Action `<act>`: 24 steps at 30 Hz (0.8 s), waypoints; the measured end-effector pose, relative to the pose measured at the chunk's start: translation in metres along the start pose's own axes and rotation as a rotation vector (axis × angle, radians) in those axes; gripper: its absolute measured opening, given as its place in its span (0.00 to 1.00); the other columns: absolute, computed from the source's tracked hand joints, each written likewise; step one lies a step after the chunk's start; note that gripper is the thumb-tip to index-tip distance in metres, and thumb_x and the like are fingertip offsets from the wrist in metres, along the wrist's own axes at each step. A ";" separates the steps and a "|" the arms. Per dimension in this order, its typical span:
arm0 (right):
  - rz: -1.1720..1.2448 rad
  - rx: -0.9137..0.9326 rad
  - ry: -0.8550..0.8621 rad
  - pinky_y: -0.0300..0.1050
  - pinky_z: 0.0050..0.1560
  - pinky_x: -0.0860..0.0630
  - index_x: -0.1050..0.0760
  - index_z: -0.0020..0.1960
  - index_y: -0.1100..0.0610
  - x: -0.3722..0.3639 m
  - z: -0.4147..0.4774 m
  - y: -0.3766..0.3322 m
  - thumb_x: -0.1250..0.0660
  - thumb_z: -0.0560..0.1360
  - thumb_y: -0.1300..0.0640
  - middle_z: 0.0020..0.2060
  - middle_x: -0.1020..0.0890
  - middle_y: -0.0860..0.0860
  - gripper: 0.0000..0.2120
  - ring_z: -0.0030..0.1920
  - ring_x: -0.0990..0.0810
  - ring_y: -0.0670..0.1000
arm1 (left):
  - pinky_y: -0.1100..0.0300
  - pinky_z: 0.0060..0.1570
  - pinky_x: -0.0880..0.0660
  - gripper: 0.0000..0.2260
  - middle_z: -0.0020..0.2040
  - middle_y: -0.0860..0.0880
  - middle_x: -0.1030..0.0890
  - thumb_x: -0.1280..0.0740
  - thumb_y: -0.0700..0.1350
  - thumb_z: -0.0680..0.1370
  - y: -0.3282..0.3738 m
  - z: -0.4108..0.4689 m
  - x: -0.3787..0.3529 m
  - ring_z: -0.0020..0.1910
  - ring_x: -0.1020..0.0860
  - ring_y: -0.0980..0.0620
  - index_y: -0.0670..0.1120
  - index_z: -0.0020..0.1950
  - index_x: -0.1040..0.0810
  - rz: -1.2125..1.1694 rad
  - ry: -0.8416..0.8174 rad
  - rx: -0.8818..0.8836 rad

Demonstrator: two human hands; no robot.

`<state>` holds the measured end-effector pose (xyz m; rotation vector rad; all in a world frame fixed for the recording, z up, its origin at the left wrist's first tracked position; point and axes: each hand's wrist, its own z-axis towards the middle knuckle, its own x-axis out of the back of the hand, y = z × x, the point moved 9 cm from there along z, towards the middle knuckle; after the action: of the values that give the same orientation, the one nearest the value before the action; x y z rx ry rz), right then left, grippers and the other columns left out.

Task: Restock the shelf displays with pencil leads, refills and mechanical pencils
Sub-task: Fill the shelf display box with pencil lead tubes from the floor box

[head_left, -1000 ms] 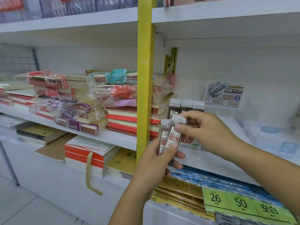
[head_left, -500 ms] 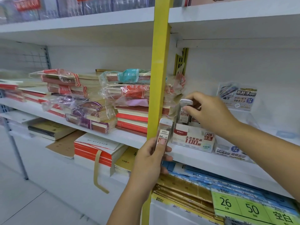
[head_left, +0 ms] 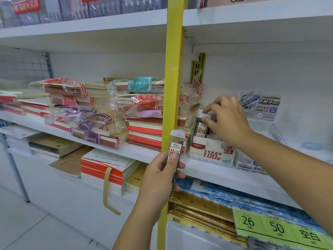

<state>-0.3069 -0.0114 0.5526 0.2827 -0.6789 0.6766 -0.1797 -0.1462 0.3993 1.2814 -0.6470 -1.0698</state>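
My left hand (head_left: 160,175) grips a clear pencil-lead case (head_left: 175,147) with a white and red 0.5 HB label, upright in front of the yellow upright post. My right hand (head_left: 228,120) reaches over the white display box (head_left: 210,154) marked 100 and HB 0.5 on the middle shelf. Its fingertips pinch the white cap of another lead case (head_left: 201,127) standing in that box. More cases behind it are partly hidden by the hand.
A yellow post (head_left: 173,87) divides the shelving. Left of it lie wrapped stacks of notebooks (head_left: 144,114). A clear display stand with a blue card (head_left: 259,105) sits right of the box. Blue and gold packs and green price tags (head_left: 270,228) fill the lower shelf.
My right hand took one lead case from my left hand and carried it up and back into the display box. My left hand keeps one case, lowered slightly.
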 end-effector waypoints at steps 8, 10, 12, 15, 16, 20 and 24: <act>0.176 0.022 0.044 0.42 0.54 0.37 0.23 0.64 0.50 0.026 -0.024 -0.010 0.39 0.79 0.52 0.56 0.21 0.47 0.14 0.58 0.33 0.47 | 0.65 0.31 0.24 0.07 0.43 0.52 0.15 0.36 0.54 0.81 0.002 -0.002 -0.002 0.38 0.17 0.57 0.60 0.51 0.18 0.013 -0.009 0.000; 0.377 0.035 0.018 0.36 0.48 0.36 0.22 0.61 0.47 0.034 -0.038 -0.024 0.39 0.80 0.53 0.51 0.21 0.41 0.12 0.50 0.30 0.40 | 0.65 0.31 0.24 0.09 0.43 0.54 0.16 0.37 0.54 0.81 0.006 -0.002 -0.007 0.38 0.18 0.58 0.64 0.47 0.18 0.036 -0.034 -0.015; 0.616 0.018 -0.137 0.30 0.45 0.33 0.24 0.61 0.42 0.029 -0.053 -0.041 0.39 0.79 0.50 0.50 0.21 0.35 0.12 0.49 0.26 0.36 | 0.65 0.31 0.24 0.09 0.42 0.54 0.16 0.37 0.55 0.80 0.008 -0.003 -0.013 0.38 0.18 0.59 0.64 0.47 0.18 0.040 -0.060 -0.025; 0.821 -0.036 -0.308 0.29 0.42 0.29 0.25 0.61 0.39 0.016 -0.068 -0.056 0.35 0.77 0.50 0.44 0.19 0.40 0.14 0.45 0.22 0.40 | 0.65 0.31 0.24 0.08 0.43 0.53 0.16 0.37 0.55 0.81 0.010 -0.005 -0.022 0.38 0.18 0.58 0.60 0.49 0.17 0.034 -0.095 -0.039; 0.859 -0.061 -0.315 0.32 0.41 0.27 0.24 0.60 0.41 0.015 -0.069 -0.055 0.33 0.77 0.53 0.43 0.18 0.43 0.13 0.42 0.22 0.43 | 0.65 0.31 0.24 0.08 0.43 0.53 0.15 0.37 0.55 0.81 0.011 -0.005 -0.025 0.38 0.18 0.58 0.59 0.50 0.17 0.039 -0.103 -0.044; 0.977 -0.192 -0.201 0.36 0.36 0.23 0.23 0.53 0.44 0.024 -0.062 -0.033 0.32 0.76 0.60 0.41 0.16 0.49 0.12 0.39 0.18 0.47 | 0.68 0.35 0.23 0.06 0.46 0.59 0.16 0.35 0.54 0.80 0.011 -0.005 -0.030 0.43 0.19 0.63 0.64 0.52 0.20 0.138 -0.076 -0.108; 0.875 -0.129 0.119 0.38 0.42 0.21 0.27 0.51 0.39 0.065 -0.045 -0.009 0.33 0.77 0.60 0.43 0.18 0.44 0.14 0.44 0.20 0.44 | 0.74 0.49 0.27 0.14 0.57 0.67 0.23 0.34 0.56 0.80 0.011 -0.001 -0.022 0.56 0.25 0.68 0.64 0.65 0.26 0.476 0.033 -0.231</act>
<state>-0.2420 0.0331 0.5612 -0.1991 -0.7196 1.4623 -0.1843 -0.1264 0.4137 0.8827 -0.7345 -0.7043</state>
